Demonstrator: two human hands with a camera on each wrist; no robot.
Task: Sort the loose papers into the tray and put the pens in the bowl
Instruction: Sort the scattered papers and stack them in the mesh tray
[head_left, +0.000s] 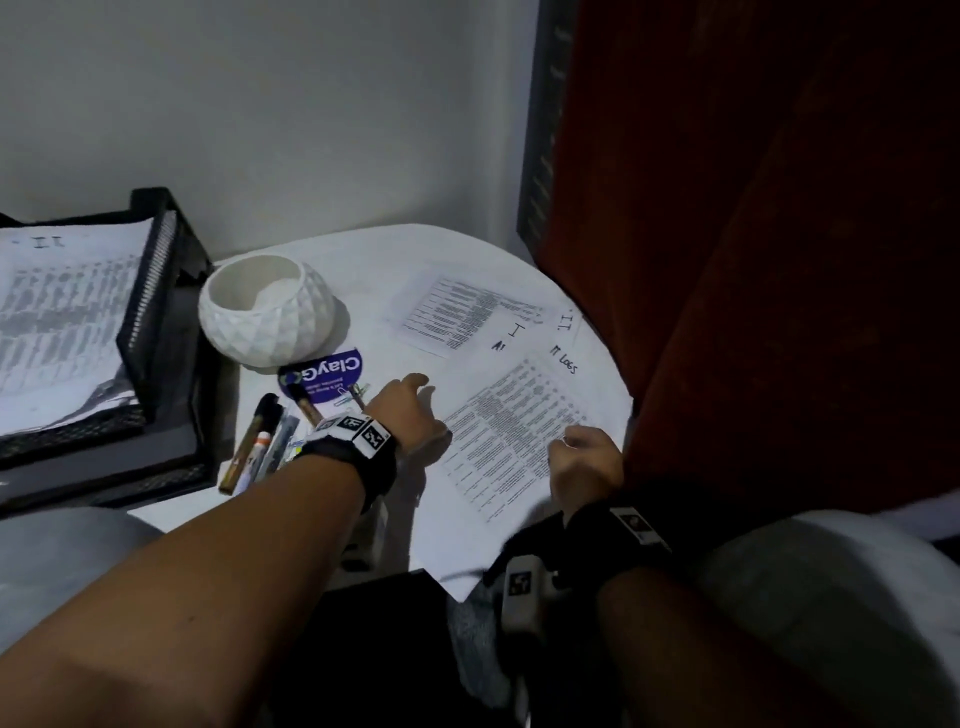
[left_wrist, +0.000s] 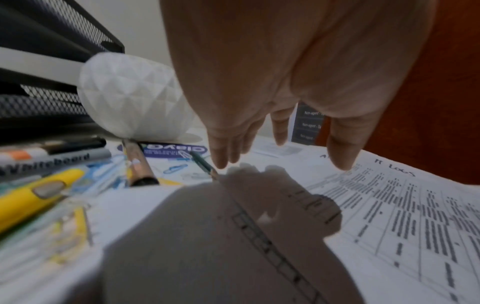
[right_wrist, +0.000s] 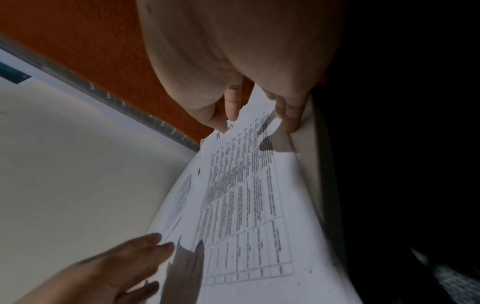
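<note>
A printed sheet marked "IT LOGS" (head_left: 511, 431) (left_wrist: 402, 216) (right_wrist: 246, 195) lies on the round white table (head_left: 363, 260). My right hand (head_left: 576, 447) (right_wrist: 257, 123) pinches its right edge, which curls up off the table rim. Over the sheet's left edge my left hand (head_left: 415, 400) (left_wrist: 281, 156) hovers with straight fingers and holds nothing. A second printed sheet (head_left: 457, 312) lies farther back. Several pens and markers (head_left: 260, 441) (left_wrist: 52, 158) lie left of my left wrist. The white faceted bowl (head_left: 265, 312) (left_wrist: 130, 98) looks empty. The black mesh tray (head_left: 150, 291) holds papers.
A purple round sticker (head_left: 322, 379) and loose paper clips (left_wrist: 176, 167) lie between the bowl and the pens. A dark red wall (head_left: 779, 260) stands close along the table's right side. My grey-clad knees (head_left: 831, 597) are under the near edge.
</note>
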